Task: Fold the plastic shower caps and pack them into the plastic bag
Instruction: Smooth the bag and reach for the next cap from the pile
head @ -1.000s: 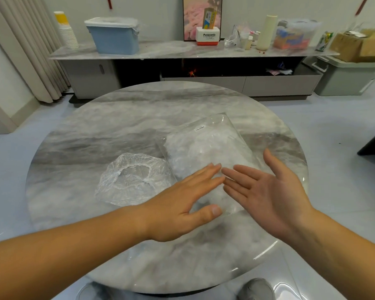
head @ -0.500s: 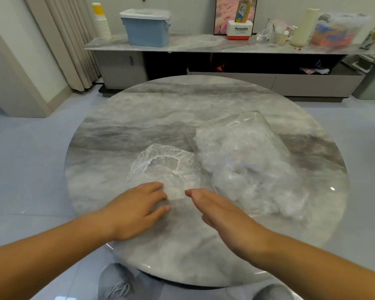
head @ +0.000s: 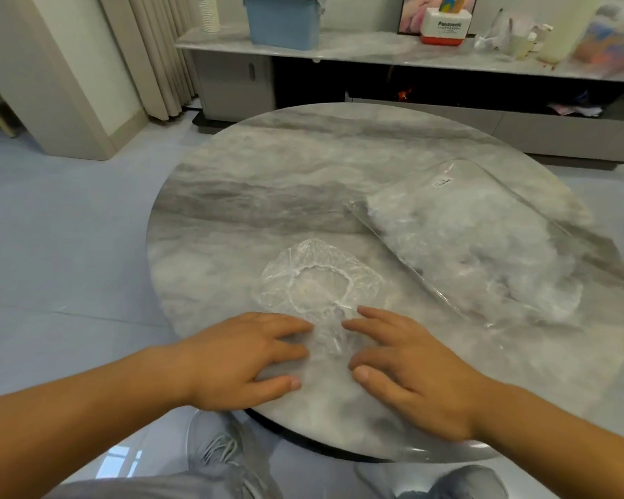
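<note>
On the table (head: 303,181), shower cap (head: 317,279) edge between left hand (head: 238,361) and right hand (head: 418,376), both flat

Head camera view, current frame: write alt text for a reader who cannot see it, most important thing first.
A person's left hand and right hand lie flat, fingers spread, at the near edge of a crumpled clear shower cap on a round marble table. To the cap's right lies a clear plastic bag full of crinkled white plastic.

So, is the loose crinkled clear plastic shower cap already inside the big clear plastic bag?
No, the clear plastic shower cap lies spread open on the round marble table, beside the clear plastic bag.
</note>
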Demonstrator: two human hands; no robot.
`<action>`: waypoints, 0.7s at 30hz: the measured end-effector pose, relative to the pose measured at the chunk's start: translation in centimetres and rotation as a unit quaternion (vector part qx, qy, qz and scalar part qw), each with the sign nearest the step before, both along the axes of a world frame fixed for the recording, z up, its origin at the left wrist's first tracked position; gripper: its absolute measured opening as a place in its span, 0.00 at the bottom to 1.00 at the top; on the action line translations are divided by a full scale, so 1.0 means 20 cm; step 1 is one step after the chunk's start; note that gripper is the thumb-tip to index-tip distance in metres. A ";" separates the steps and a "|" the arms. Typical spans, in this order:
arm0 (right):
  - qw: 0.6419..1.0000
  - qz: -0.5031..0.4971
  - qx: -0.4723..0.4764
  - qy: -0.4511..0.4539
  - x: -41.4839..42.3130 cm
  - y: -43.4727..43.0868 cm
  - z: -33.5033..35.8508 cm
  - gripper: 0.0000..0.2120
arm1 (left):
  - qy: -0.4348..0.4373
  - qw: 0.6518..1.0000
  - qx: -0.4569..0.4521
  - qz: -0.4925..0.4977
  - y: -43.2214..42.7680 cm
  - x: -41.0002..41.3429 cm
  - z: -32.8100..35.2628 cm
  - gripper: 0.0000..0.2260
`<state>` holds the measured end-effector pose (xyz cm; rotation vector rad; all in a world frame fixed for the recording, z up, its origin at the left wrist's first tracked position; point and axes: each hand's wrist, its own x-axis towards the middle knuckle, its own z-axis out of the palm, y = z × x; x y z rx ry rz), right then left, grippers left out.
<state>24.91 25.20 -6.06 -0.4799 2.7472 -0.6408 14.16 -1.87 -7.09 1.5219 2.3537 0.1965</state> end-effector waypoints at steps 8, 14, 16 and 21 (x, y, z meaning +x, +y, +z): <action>0.996 0.019 0.071 0.053 -0.01 0.02 -0.07 0.39 | 0.068 0.996 0.045 -0.042 0.02 -0.03 -0.03 0.25; 0.986 -0.090 -0.136 -0.015 -0.02 0.03 0.06 0.35 | -0.068 0.992 0.098 0.041 0.04 -0.01 0.00 0.27; 0.963 -0.136 -0.228 -0.042 -0.01 0.03 0.11 0.29 | -0.199 0.959 0.143 0.138 0.06 0.00 0.03 0.22; 0.958 -0.134 -0.254 -0.017 -0.01 0.03 0.13 0.19 | -0.377 0.855 0.217 0.284 0.12 -0.01 0.08 0.10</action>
